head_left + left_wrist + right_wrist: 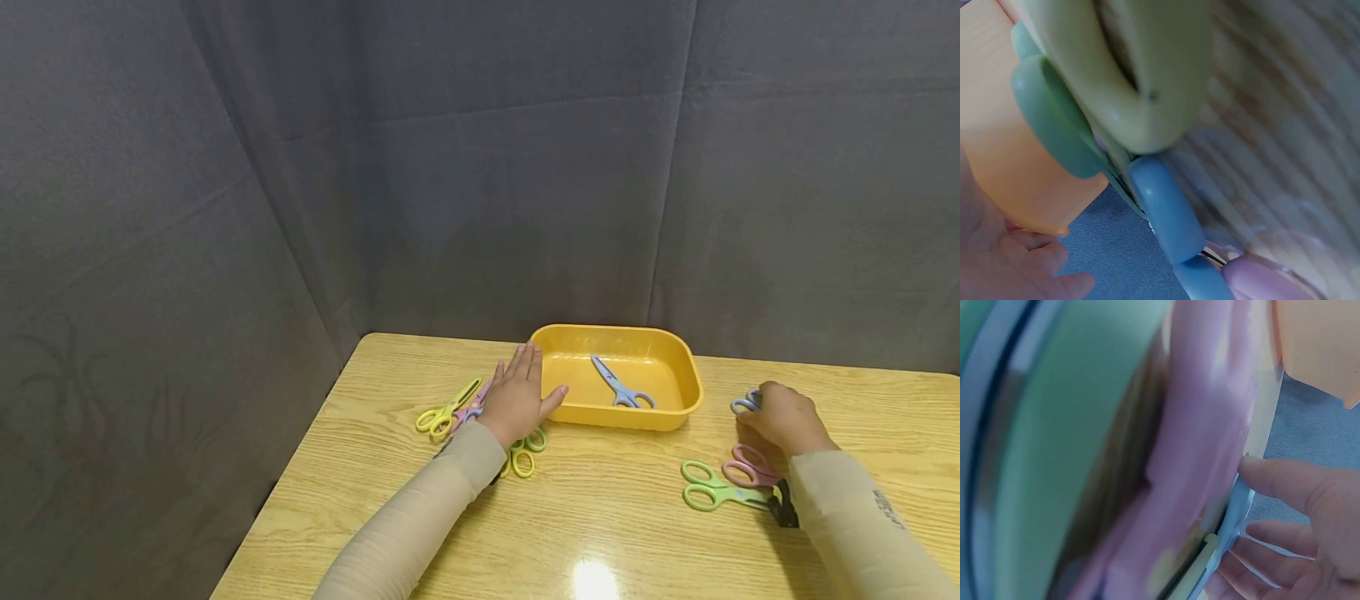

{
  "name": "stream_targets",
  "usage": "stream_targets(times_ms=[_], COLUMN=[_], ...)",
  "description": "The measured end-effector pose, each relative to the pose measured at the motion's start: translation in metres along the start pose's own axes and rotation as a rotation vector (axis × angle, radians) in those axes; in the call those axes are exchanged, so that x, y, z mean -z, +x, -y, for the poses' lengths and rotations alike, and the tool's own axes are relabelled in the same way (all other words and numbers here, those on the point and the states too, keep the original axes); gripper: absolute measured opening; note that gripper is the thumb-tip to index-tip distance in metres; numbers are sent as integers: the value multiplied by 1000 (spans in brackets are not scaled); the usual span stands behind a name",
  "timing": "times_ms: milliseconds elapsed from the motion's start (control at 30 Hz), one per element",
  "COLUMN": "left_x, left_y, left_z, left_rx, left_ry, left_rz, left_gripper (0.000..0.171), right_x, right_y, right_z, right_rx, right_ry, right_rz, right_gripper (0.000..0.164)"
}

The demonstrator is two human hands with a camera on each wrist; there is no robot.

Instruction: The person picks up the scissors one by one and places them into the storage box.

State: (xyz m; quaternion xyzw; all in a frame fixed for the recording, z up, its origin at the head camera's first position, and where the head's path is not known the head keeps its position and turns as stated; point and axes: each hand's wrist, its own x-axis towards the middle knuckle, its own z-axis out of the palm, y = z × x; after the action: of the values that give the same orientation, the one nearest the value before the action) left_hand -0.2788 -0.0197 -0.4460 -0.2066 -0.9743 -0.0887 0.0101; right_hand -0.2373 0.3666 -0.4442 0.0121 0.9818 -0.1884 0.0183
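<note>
My left hand (517, 400), fingers straight, rests at the left end of the yellow tray (611, 417). Blue scissors (618, 387) lie inside the tray, blades toward the back. On the right, my right hand (791, 417) pinches a second pair of blue scissors (745, 403) between thumb and fingers; its blades are hidden behind the hand. The right wrist view shows the thumb against the blue scissors (1235, 512). Pink scissors (750, 475) and green scissors (716, 494) lie just in front of that hand.
Yellow scissors (450, 412) and pink and blue ones lie left of the left hand. Green handles (536, 439) and a yellow handle (523, 464) show beside the left wrist. A dark grey curtain (510, 208) hangs behind the wooden table (600, 517).
</note>
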Motion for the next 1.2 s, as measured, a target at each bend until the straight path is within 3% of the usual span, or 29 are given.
stream_targets(times_ms=[433,767,1200], left_x=[-1,2,-3], left_y=[-1,-4,0], left_z=[0,-1,1], left_rx=[0,-24,-6], left_ry=[-11,-13,-6], left_rz=[-8,-41,-29], left_gripper=[83,82,82], right_x=[-3,-9,-12], right_y=[-2,-4,-5], right_z=[2,2,2], right_rx=[56,36,83], right_ry=[-23,-20,-31], right_rz=[-44,-85,-127], right_gripper=[28,50,63])
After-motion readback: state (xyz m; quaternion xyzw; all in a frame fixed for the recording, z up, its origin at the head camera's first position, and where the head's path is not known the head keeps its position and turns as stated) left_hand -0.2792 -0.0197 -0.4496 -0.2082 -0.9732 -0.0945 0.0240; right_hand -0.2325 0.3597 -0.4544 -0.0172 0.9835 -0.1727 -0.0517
